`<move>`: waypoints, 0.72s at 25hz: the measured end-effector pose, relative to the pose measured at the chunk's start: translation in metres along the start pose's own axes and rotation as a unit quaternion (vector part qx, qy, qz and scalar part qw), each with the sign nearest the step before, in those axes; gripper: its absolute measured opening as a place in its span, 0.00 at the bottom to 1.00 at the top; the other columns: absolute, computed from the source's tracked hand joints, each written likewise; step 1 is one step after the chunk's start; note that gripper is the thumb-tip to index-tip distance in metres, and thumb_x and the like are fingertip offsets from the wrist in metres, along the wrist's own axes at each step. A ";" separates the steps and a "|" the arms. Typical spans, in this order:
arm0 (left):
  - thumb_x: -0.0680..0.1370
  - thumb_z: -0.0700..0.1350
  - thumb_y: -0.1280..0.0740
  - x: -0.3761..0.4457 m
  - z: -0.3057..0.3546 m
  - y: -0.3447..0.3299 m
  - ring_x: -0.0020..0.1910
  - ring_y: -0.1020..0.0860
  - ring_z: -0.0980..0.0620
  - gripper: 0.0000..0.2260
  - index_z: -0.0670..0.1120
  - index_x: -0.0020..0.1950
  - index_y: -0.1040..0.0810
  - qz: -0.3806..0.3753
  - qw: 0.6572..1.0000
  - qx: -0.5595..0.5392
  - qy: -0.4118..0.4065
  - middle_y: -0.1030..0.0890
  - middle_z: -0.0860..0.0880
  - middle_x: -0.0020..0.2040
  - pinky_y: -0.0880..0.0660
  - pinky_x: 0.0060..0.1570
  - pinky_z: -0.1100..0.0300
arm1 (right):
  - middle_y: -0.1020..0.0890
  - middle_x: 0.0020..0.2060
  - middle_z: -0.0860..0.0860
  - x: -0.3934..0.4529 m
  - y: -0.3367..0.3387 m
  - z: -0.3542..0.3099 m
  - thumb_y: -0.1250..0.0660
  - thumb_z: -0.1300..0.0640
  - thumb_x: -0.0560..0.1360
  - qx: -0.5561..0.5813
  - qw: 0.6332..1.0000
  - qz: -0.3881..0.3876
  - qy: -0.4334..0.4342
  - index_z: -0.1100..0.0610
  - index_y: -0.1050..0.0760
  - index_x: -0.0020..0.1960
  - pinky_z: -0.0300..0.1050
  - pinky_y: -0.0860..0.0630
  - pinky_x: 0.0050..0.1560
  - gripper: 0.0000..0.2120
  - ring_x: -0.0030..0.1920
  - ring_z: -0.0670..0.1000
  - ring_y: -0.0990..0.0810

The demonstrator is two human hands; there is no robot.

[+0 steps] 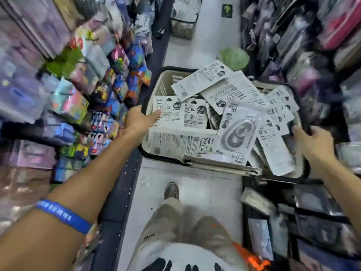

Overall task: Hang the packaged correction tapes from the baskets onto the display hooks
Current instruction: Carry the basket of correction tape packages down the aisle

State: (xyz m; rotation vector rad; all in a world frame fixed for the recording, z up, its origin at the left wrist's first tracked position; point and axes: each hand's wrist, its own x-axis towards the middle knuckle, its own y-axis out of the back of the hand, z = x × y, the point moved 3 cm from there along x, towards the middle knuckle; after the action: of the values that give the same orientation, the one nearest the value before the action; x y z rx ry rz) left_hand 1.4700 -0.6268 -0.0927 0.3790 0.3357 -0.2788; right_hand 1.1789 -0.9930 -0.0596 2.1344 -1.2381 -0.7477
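A: Where were the tapes (220, 122)?
B: Heaped in the basket (166, 83), both hands gripping its rim: left (139, 122), right (312, 141).
A: The risk?
B: Tilt it and the loose top packs could slide off

narrow aisle floor (205, 45) open ahead – shelves (78, 85) crowd both sides, basket (156, 87) between

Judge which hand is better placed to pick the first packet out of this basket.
Probably left. The left hand grips the basket at its rim with the thumb already lying on an upright packet. The right hand grips the far rim, beside a loose pile.
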 end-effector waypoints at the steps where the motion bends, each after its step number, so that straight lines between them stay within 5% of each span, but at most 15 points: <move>1: 0.78 0.43 0.25 0.044 0.026 -0.013 0.49 0.17 0.47 0.09 0.42 0.56 0.17 0.005 1.000 0.000 -0.006 0.14 0.43 0.53 0.18 0.54 0.49 | 0.22 0.38 0.58 0.044 -0.007 -0.026 0.33 0.49 0.77 -0.003 1.000 0.007 0.005 0.65 0.23 0.45 0.51 0.29 0.43 0.17 0.40 0.52 0.26; 5: 0.76 0.44 0.24 0.220 0.134 -0.071 0.52 0.15 0.44 0.11 0.42 0.56 0.16 0.013 1.000 0.020 -0.003 0.14 0.41 0.54 0.18 0.57 0.45 | 0.22 0.37 0.56 0.218 -0.037 -0.132 0.34 0.52 0.79 -0.008 1.000 0.022 0.012 0.62 0.23 0.44 0.47 0.33 0.40 0.13 0.38 0.51 0.27; 9: 0.77 0.44 0.24 0.387 0.206 -0.142 0.44 0.16 0.53 0.06 0.47 0.52 0.16 0.024 0.999 0.027 -0.016 0.13 0.44 0.53 0.20 0.46 0.61 | 0.24 0.32 0.53 0.408 -0.091 -0.198 0.34 0.52 0.78 0.015 1.000 -0.011 0.022 0.61 0.24 0.42 0.46 0.33 0.31 0.12 0.31 0.49 0.30; 14: 0.76 0.47 0.23 0.591 0.306 -0.213 0.54 0.15 0.45 0.13 0.42 0.57 0.16 0.039 0.999 0.011 0.037 0.14 0.43 0.55 0.19 0.58 0.48 | 0.27 0.28 0.50 0.638 -0.144 -0.318 0.34 0.54 0.78 0.016 0.999 -0.030 0.010 0.57 0.29 0.34 0.32 0.36 0.20 0.15 0.24 0.43 0.30; 18: 0.75 0.48 0.23 0.738 0.382 -0.253 0.42 0.17 0.52 0.06 0.51 0.44 0.19 0.053 0.998 0.009 0.038 0.16 0.52 0.42 0.23 0.41 0.63 | 0.25 0.30 0.54 0.794 -0.183 -0.413 0.33 0.52 0.78 -0.015 0.999 -0.042 0.014 0.58 0.26 0.37 0.41 0.31 0.30 0.14 0.30 0.52 0.30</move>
State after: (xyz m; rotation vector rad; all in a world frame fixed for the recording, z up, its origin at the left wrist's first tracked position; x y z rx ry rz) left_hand 2.1590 -1.1558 -0.1102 0.4250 0.3871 -0.1643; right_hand 1.9062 -1.5457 -0.0507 2.1758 -1.1227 -0.7643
